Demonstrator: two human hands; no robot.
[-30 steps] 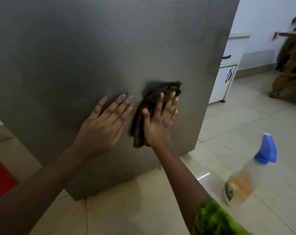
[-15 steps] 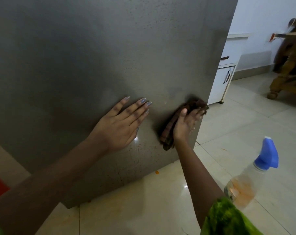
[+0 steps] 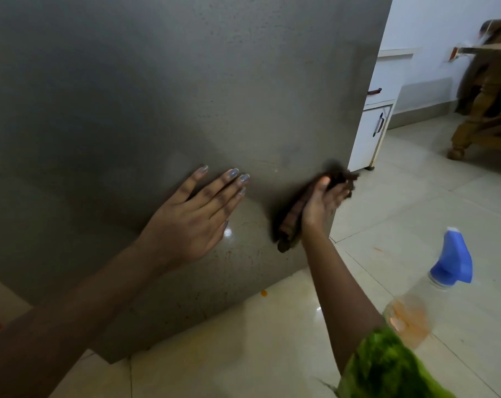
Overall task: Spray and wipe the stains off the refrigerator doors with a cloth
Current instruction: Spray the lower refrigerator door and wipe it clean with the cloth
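**Wiping the door's lower right edge**

The left hand lies flat on the matt grey metal refrigerator door, fingers straight and a little spread, holding nothing. Used as a brace, it should stop the door swinging under the rubbing. Just to its right, the bunched dark brown cloth sits against the door's lower right edge, pressed there by the right hand. Blur hides whether those fingers lie flat or curl into the fabric. Small specks show low on the panel, so firm, overlapping strokes down to the bottom corner would likely serve best. The clear plastic spray bottle with a blue trigger head stands on the floor, well apart to the right, should a respray be needed.
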